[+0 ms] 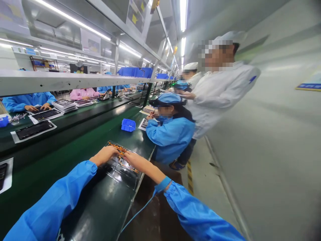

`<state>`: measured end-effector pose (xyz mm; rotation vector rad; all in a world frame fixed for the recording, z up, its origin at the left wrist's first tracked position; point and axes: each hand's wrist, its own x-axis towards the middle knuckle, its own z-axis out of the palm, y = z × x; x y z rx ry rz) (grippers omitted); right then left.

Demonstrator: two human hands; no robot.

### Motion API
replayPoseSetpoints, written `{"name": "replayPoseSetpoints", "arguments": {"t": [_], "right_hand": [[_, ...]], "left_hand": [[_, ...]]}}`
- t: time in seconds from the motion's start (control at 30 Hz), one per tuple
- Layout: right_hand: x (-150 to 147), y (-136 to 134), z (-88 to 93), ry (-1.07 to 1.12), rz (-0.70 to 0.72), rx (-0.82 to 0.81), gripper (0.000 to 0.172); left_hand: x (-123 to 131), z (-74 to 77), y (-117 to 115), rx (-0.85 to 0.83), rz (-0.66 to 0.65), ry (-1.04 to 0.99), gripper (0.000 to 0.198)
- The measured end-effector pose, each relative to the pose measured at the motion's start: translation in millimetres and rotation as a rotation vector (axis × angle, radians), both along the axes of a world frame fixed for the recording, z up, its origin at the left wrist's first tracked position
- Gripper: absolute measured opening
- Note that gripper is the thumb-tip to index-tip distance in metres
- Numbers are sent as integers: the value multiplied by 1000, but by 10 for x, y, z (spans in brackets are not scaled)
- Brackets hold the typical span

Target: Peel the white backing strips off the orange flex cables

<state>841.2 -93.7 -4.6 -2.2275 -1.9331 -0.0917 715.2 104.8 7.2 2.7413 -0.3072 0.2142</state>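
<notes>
- Head view, centre: a flat, rectangular device panel (pixel 120 167) with a glossy, reflective surface lies on the dark green, smooth worktop (pixel 82 140), close to its near edge.
- An orange flex strip (pixel 117 148), thin and patterned, runs across the far end of the panel.
- Left hand (pixel 105 154): fingers extended and laid on the panel's far corner, fingertips at the orange strip; whether they pinch it cannot be told.
- Right hand (pixel 131 158): palm down on the panel, fingers reaching toward the same strip, just beside the left hand; no closed grasp is visible.
- Both forearms wear loose, matt blue sleeves; a blue wrist strap (pixel 162 184) circles the right wrist, with a thin blue cord (pixel 136 214) trailing from it.
- Beyond the panel, a small blue plastic bin (pixel 128 125), box-shaped, stands on the worktop.
- A seated co-worker in a blue coat and cap (pixel 172 134) bends over the worktop; a person in a white coat (pixel 218 93) stands behind.
- Left: dark flat panels on white sheets (pixel 33 130) lie across the belt.
</notes>
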Motion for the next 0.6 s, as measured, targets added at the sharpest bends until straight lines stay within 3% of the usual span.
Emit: {"name": "replayPoseSetpoints", "arguments": {"t": [0.17, 0.3, 0.5, 0.6], "right_hand": [[-269, 277, 403, 138, 98, -96, 30], [-709, 915, 536, 252, 269, -244, 29], [-1969, 2143, 405, 309, 606, -561, 31], [-2572, 2513, 295, 270, 698, -681, 31]], "left_hand": [[-470, 288, 255, -89, 27, 99, 26], [-1338, 401, 655, -186, 148, 247, 26], [-3065, 285, 1109, -368, 523, 430, 27], [-3631, 120, 1134, -447, 696, 505, 29]]}}
